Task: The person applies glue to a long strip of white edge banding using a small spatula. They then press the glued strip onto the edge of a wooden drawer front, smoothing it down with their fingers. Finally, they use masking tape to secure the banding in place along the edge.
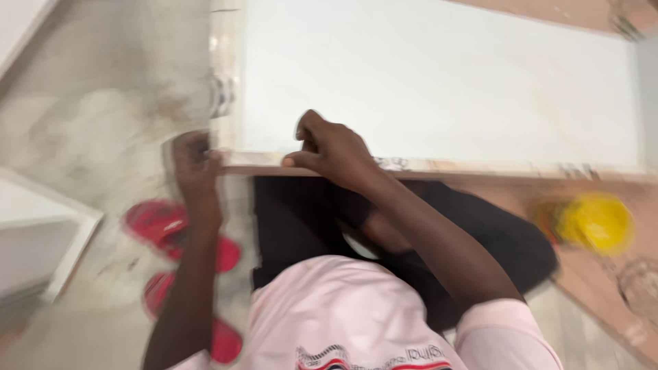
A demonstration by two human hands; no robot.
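Note:
A large white panel (439,89) with a pale wooden edge lies flat in front of me, filling the upper middle of the view. My left hand (194,168) is blurred and grips the panel's near left corner. My right hand (330,147) rests on the near edge a little to the right. Its fingers are curled on top and the thumb is pressed along the edge. My pink shirt and black trousers fill the lower middle of the frame.
Two red sandals (179,229) lie on the dusty floor at the lower left. A round yellow object (595,223) sits on a brown board (596,274) at the right. A white panel piece (41,240) lies at the left edge.

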